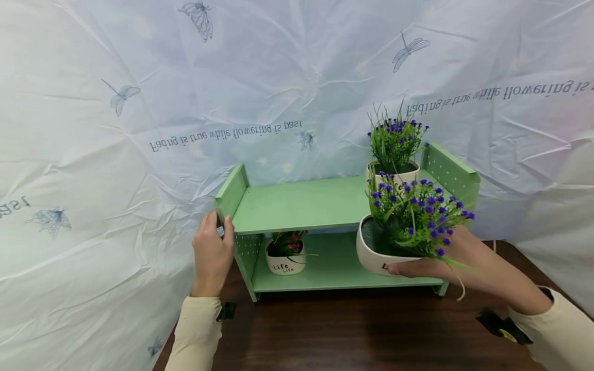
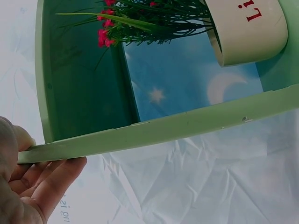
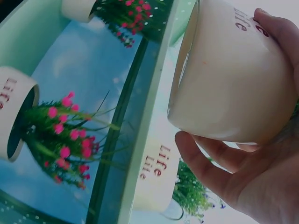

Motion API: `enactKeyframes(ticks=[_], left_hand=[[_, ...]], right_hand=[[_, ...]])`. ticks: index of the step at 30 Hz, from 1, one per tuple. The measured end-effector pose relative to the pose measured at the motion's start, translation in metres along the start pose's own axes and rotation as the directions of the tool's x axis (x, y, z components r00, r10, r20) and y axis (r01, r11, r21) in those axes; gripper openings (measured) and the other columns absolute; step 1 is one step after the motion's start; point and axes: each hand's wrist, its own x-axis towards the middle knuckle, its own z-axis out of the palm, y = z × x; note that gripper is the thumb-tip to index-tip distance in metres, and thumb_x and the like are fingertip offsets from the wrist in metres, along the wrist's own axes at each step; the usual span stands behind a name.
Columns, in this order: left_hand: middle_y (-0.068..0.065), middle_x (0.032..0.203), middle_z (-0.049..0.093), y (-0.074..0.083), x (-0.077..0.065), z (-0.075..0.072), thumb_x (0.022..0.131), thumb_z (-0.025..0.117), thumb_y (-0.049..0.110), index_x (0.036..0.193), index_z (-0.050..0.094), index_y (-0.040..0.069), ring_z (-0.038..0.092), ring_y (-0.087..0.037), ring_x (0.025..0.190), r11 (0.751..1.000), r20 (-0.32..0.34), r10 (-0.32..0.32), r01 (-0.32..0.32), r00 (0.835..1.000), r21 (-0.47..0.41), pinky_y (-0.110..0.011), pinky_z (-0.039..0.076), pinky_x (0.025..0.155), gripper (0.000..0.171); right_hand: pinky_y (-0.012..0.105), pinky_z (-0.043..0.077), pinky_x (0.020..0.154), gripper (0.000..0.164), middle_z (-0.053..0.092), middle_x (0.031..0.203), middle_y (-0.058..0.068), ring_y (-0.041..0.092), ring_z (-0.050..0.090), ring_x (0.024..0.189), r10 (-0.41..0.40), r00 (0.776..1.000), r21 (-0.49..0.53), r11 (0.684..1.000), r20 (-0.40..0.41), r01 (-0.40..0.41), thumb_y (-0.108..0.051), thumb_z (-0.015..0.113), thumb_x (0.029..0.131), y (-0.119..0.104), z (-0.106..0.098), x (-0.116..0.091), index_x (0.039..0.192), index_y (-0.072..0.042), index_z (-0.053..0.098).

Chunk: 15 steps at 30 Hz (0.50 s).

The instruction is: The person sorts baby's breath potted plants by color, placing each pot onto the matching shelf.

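My right hand [image 1: 445, 263] grips a white flowerpot [image 3: 233, 79] with purple flowers [image 1: 429, 211], thumb on the lettered side and fingers round the base. It is held tilted in front of the right half of a green two-tier shelf [image 1: 301, 203]. Behind it, a second purple-flowered pot [image 1: 401, 175] stands on the upper tier at the right. My left hand [image 1: 213, 252] holds the shelf's left side panel [image 2: 93, 144], with the thumb on one face and the fingers on the other.
On the lower tier, a white pot with pink flowers [image 1: 285, 263] stands at the left; the right wrist view shows another pink-flowered pot [image 3: 77, 9] there. The shelf stands on a dark wooden table [image 1: 325, 330]. Printed pale cloth [image 1: 278, 77] hangs behind and at both sides.
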Motion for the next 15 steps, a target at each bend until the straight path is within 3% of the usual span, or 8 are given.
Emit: enactKeyframes(ticks=[3, 8, 15], left_hand=[[-0.026, 0.102, 0.067, 0.0, 0.0, 0.0, 0.103, 0.067, 0.007, 0.112, 0.067, -0.008, 0.068, -0.046, 0.096, 1.0, 0.001, -0.002, 0.002, 1.0, 0.002, -0.058, 0.055, 0.082, 0.018], [-0.025, 0.1, 0.066, 0.001, 0.0, 0.0, 0.104, 0.066, 0.008, 0.11, 0.067, -0.008, 0.068, -0.046, 0.094, 1.0, -0.002, 0.001, -0.001, 1.0, 0.012, -0.057, 0.055, 0.08, 0.017], [-0.025, 0.1, 0.066, 0.001, 0.0, 0.0, 0.104, 0.066, 0.008, 0.11, 0.067, -0.008, 0.068, -0.047, 0.093, 1.0, -0.008, 0.006, -0.005, 1.0, 0.017, -0.058, 0.055, 0.079, 0.017]], right_hand=[[0.027, 0.05, 0.089, 0.089, 0.057, 0.14, -0.006, 0.007, 0.056, 0.116, 0.018, 1.0, 0.006, 1.0, 0.0, -0.018, -0.039, 0.096, 0.077, -0.005, -0.006, 0.008, 0.151, -0.031, 0.048], [0.03, 0.052, 0.093, 0.093, 0.05, 0.152, -0.004, 0.01, 0.056, 0.125, -0.034, 0.997, 0.129, 0.991, 0.072, 0.024, -0.029, 0.091, 0.086, -0.012, -0.009, 0.026, 0.161, -0.032, 0.037], [0.047, 0.052, 0.1, 0.094, 0.052, 0.153, -0.01, 0.016, 0.059, 0.131, -0.043, 0.996, 0.137, 0.99, 0.073, 0.033, -0.037, 0.093, 0.082, -0.022, -0.011, 0.045, 0.159, -0.041, 0.039]])
